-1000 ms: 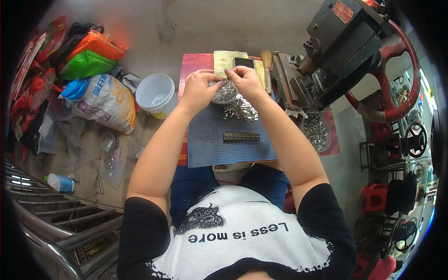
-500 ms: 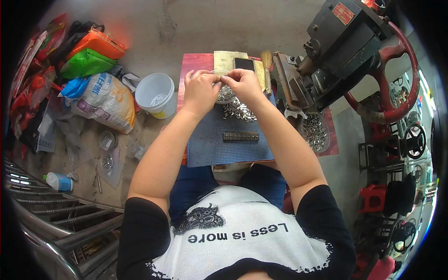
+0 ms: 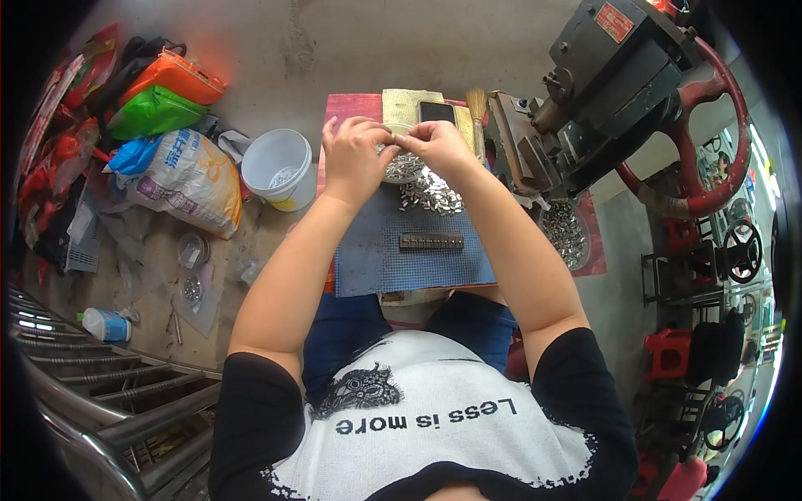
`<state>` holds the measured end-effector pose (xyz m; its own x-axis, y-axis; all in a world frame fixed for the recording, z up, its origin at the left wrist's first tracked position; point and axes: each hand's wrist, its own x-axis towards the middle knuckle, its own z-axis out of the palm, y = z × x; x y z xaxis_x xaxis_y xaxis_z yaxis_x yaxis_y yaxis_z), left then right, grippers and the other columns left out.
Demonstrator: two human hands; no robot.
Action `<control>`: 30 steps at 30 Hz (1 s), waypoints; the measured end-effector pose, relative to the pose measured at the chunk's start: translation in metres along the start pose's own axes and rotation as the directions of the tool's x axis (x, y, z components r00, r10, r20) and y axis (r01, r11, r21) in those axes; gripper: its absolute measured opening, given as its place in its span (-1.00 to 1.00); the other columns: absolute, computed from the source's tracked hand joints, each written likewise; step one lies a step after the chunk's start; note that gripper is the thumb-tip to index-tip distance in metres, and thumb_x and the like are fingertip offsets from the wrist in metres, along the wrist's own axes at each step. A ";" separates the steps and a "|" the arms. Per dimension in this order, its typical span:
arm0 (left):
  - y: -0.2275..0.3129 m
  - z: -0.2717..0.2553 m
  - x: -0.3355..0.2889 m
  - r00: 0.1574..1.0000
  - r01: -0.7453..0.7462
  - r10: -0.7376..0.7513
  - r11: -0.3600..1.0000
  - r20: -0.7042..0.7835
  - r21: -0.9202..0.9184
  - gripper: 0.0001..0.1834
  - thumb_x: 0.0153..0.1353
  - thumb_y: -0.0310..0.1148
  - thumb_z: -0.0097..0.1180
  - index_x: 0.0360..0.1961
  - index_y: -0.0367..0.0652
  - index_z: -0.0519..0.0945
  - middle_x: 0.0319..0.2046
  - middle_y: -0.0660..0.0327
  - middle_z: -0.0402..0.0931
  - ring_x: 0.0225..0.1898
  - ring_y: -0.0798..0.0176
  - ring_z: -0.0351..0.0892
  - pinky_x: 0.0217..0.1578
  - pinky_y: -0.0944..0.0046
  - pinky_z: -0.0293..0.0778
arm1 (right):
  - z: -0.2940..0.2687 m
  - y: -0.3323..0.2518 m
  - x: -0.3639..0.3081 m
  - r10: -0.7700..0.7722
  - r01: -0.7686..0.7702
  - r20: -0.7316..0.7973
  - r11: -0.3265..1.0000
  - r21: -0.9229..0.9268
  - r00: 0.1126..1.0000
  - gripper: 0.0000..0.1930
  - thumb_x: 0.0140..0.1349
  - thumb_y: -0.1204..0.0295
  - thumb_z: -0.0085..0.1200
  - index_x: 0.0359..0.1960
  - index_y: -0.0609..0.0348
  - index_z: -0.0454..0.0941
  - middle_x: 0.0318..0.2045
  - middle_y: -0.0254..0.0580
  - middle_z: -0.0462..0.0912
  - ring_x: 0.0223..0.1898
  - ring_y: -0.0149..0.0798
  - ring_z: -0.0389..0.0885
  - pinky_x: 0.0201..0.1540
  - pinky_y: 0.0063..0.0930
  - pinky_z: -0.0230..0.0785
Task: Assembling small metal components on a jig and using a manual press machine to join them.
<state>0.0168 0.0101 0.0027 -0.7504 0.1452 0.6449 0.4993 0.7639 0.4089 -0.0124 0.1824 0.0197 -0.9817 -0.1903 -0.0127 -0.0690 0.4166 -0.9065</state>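
My left hand point(image 3: 351, 159) and my right hand point(image 3: 444, 150) meet above the far part of the table, fingertips pinched close together. Whatever sits between the fingertips is too small to make out. Just below them a round dish point(image 3: 404, 170) of small silver metal pieces is partly covered by my hands. A loose heap of the same shiny pieces point(image 3: 430, 195) spills toward me on the blue textured mat point(image 3: 359, 259). Nearer to me lies a dark slotted metal block point(image 3: 431, 242), set crosswise and touched by neither hand.
A black press point(image 3: 618, 92) with a red handwheel point(image 3: 739, 125) stands right. Beside it is a clear tub point(image 3: 565, 235) of metal pieces. A brush point(image 3: 476, 107) and phone point(image 3: 437, 113) lie at the back. Left are a white bucket point(image 3: 276, 163), bags point(image 3: 188, 179) and a metal railing point(image 3: 100, 434).
Both hands have shifted slightly, the left a little to the left and away from me. Their fingertips stay together. The block and the heap lie as before.
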 end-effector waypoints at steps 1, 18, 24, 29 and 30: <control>0.000 0.001 -0.001 1.000 0.001 -0.001 1.000 -0.001 0.001 -0.80 0.00 -0.16 0.39 -0.41 0.00 0.75 -0.22 0.34 0.69 0.06 0.23 0.52 0.32 -0.16 0.01 | -0.002 -0.003 0.000 0.031 -0.032 0.018 0.999 0.033 0.999 -0.74 0.28 0.30 0.27 -0.26 0.31 0.66 -0.41 -0.38 0.66 -0.39 -0.57 0.48 -0.34 -0.60 0.32; 0.027 -0.027 -0.056 0.982 0.190 -0.183 0.944 0.052 -0.269 -0.76 0.05 -0.37 0.35 -0.22 -0.19 0.71 -0.21 0.13 0.60 -0.10 0.02 0.54 -0.06 0.10 0.45 | -0.014 -0.007 -0.042 -0.011 0.008 0.072 0.999 0.038 0.997 -0.75 0.27 0.28 0.28 -0.27 0.25 0.65 -0.44 -0.46 0.60 -0.39 -0.58 0.43 -0.32 -0.62 0.28; 0.032 -0.012 -0.046 0.990 0.130 -0.142 0.956 -0.026 -0.263 -0.73 0.01 -0.33 0.39 -0.24 -0.18 0.72 -0.14 0.11 0.60 -0.04 0.02 0.52 0.01 0.08 0.44 | -0.006 -0.003 -0.046 0.010 -0.013 0.071 0.998 0.054 0.997 -0.76 0.29 0.29 0.26 -0.28 0.27 0.65 -0.44 -0.45 0.60 -0.39 -0.58 0.44 -0.34 -0.63 0.28; 0.023 -0.003 -0.014 0.989 0.102 -0.122 0.972 -0.088 -0.211 -0.73 0.00 -0.25 0.41 -0.31 -0.15 0.73 -0.16 0.18 0.61 -0.04 0.06 0.52 0.01 0.09 0.43 | -0.014 -0.023 -0.007 0.035 -0.034 -0.013 0.997 0.064 0.999 -0.73 0.29 0.28 0.25 -0.26 0.29 0.66 -0.39 -0.37 0.66 -0.35 -0.56 0.49 -0.30 -0.63 0.33; 0.020 -0.005 -0.010 0.987 0.128 -0.141 0.979 -0.074 -0.159 -0.73 -0.01 -0.24 0.42 -0.31 -0.14 0.72 -0.17 0.19 0.60 -0.04 0.07 0.53 0.01 0.09 0.43 | -0.015 -0.029 -0.006 0.030 -0.031 0.010 0.991 0.130 1.000 -0.74 0.29 0.28 0.25 -0.25 0.29 0.66 -0.38 -0.36 0.67 -0.34 -0.55 0.50 -0.28 -0.62 0.33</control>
<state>0.0363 0.0213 0.0077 -0.7793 -0.0106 0.6266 0.4617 0.6664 0.5855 -0.0070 0.1850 0.0524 -0.9814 -0.1868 -0.0437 -0.0152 0.3031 -0.9528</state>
